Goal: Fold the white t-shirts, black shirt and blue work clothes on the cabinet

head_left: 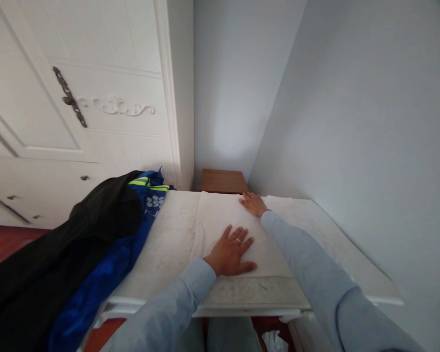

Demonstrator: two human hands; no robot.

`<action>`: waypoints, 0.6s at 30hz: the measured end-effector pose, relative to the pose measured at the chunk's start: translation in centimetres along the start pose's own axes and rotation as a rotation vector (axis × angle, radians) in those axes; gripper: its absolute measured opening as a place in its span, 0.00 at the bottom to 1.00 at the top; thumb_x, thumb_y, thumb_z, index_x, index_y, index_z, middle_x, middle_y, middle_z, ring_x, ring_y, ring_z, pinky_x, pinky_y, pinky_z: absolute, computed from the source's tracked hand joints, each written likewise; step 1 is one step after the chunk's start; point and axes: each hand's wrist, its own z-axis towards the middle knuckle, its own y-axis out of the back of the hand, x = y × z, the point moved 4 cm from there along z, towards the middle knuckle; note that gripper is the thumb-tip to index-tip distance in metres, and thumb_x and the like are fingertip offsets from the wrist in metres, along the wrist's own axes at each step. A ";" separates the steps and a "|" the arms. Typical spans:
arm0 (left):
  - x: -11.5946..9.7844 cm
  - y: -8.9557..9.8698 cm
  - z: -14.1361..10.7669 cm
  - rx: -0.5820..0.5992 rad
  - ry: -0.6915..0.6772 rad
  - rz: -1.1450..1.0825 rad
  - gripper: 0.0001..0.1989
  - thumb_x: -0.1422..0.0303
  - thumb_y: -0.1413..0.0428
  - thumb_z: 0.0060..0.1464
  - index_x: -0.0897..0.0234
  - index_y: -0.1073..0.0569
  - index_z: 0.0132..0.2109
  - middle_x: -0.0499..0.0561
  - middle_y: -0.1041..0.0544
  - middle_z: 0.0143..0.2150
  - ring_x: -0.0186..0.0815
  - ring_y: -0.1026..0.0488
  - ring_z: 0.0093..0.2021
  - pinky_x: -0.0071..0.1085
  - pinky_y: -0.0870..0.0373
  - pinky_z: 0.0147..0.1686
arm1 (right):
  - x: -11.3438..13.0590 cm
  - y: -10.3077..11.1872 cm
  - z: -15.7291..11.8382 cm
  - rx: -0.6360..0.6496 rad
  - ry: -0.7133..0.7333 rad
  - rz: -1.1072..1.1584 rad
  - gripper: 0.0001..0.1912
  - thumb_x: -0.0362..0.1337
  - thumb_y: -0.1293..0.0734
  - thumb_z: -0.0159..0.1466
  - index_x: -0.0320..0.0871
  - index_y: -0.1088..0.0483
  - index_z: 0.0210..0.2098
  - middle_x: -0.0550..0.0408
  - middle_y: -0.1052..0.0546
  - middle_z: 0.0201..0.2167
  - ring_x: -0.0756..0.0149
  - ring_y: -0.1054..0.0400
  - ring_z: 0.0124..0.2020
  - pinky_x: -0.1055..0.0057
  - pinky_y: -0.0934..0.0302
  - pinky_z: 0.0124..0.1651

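A white cloth (220, 215) lies spread over the middle of a white table (176, 234). My left hand (231, 252), with a ring on one finger, rests flat on the cloth near its front edge, fingers spread. Farther back, my right hand (254, 204) presses flat on the cloth close to its far edge. Both hands are open and hold nothing. Part of the cloth's right side is hidden behind my right forearm.
Black and blue clothing (110, 210) drapes over the table's left end. A white wardrobe (132, 137) stands behind it. A brown wooden box-like piece (223, 181) sits beyond the far edge, with a grey wall (370, 146) at right. Crumpled white material (275, 341) lies below.
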 end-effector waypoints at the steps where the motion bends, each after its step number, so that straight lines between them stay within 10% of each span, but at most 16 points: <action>1: 0.1 -0.1 0.0 -0.009 -0.003 0.001 0.42 0.39 0.61 0.63 0.63 0.40 0.71 0.63 0.42 0.73 0.51 0.47 0.73 0.55 0.58 0.71 | -0.2 0.0 -0.1 0.008 -0.014 -0.001 0.35 0.51 0.54 0.74 0.36 0.47 0.72 0.38 0.45 0.73 0.49 0.52 0.73 0.48 0.58 0.71; 7: 0.1 -0.3 0.1 -0.004 -0.021 0.018 0.41 0.39 0.60 0.63 0.61 0.40 0.71 0.63 0.43 0.73 0.50 0.47 0.73 0.54 0.59 0.71 | -2.2 0.1 -2.1 -0.048 0.021 -0.046 0.35 0.51 0.51 0.73 0.39 0.50 0.73 0.40 0.51 0.75 0.49 0.59 0.75 0.47 0.63 0.73; 18: 0.4 -0.3 -0.3 -0.004 0.003 0.030 0.39 0.40 0.61 0.64 0.60 0.40 0.71 0.61 0.43 0.73 0.48 0.48 0.74 0.53 0.58 0.71 | -18.3 1.4 -11.1 -0.131 -0.534 0.280 0.36 0.43 0.33 0.64 0.30 0.39 0.66 0.29 0.33 0.64 0.44 0.40 0.67 0.56 0.43 0.66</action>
